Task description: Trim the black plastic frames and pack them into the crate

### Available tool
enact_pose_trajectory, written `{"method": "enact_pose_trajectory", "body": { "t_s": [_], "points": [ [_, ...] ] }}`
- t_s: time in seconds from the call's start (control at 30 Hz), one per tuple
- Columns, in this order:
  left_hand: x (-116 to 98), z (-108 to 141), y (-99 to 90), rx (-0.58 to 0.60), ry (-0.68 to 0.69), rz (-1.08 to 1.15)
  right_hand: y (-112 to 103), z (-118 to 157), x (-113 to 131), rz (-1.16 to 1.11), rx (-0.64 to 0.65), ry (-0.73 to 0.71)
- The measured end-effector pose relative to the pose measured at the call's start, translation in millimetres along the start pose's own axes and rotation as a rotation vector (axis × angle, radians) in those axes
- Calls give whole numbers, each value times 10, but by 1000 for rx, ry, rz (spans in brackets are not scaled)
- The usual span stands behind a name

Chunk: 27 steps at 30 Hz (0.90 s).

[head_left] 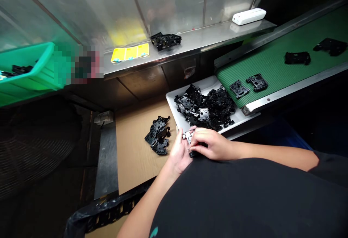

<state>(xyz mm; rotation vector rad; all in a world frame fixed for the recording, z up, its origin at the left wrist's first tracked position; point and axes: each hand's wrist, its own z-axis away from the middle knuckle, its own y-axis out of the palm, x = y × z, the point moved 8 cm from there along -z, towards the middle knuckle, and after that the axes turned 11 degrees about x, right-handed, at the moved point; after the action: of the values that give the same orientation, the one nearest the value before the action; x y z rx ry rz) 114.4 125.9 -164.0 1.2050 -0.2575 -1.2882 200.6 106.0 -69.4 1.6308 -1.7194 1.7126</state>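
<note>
Currently, both hands work just by the near left corner of the white tray [239, 121]. The left hand [179, 154] cradles a small shiny part [188, 136] in a curled grip, and the right hand [212, 143] has its grip pinched onto it. Black parts [191, 104] heap the tray's middle, leaving a bare strip along its near right edge. Left of the tray, a cluster [159, 136] lies on cardboard [132, 158], with open room on the cluster's left. The green belt [274, 60] ends at the tray's right edge; two pieces [257, 82] sit near that end.
</note>
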Motion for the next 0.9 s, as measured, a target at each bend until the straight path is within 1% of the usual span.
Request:
{"method": "enact_pose_trajectory", "body": {
  "t_s": [0.07, 0.23, 0.3, 0.33, 0.37, 0.43, 0.5, 0.53, 0.63, 0.7, 0.73, 0.8, 0.87, 0.9],
  "points": [
    [48, 3, -16, -3, -46, 38, 48, -15, 2, 25, 40, 8],
    [69, 19, -32, -17, -35, 17, 86, -46, 18, 59, 43, 10],
    [46, 28, -54, -25, -1, -26, 50, -34, 38, 24, -3, -25],
    [12, 31, -84, -33, 28, -75, 7, -15, 45, -9, -52, -49],
    [-50, 37, -142, -59, 74, -168, -49, 13, 47, -46, -113, -73],
    [-248, 58, -336, -167, 189, -438, -177, 97, 8, -125, -251, -86],
    [-491, 77, -613, -320, 283, -692, -281, 194, -103, -199, -364, -27],
    [-604, 74, -774, -392, 303, -777, -318, 245, -180, -236, -407, 28],
    [-923, 25, -1244, -577, 294, -982, -379, 404, -409, -317, -495, 207],
    [-1107, -26, -1428, -657, 271, -1150, -401, 493, -498, -337, -527, 280],
    [-1177, -57, -1465, -680, 259, -1234, -410, 526, -520, -340, -537, 298],
    [-1264, -133, -1432, -706, 252, -1394, -430, 572, -531, -336, -551, 309],
    [-1253, -255, -1276, -691, 270, -1537, -453, 603, -522, -328, -565, 306],
    [-1194, -349, -1167, -655, 275, -1599, -464, 616, -521, -324, -571, 306]
  ]
}}
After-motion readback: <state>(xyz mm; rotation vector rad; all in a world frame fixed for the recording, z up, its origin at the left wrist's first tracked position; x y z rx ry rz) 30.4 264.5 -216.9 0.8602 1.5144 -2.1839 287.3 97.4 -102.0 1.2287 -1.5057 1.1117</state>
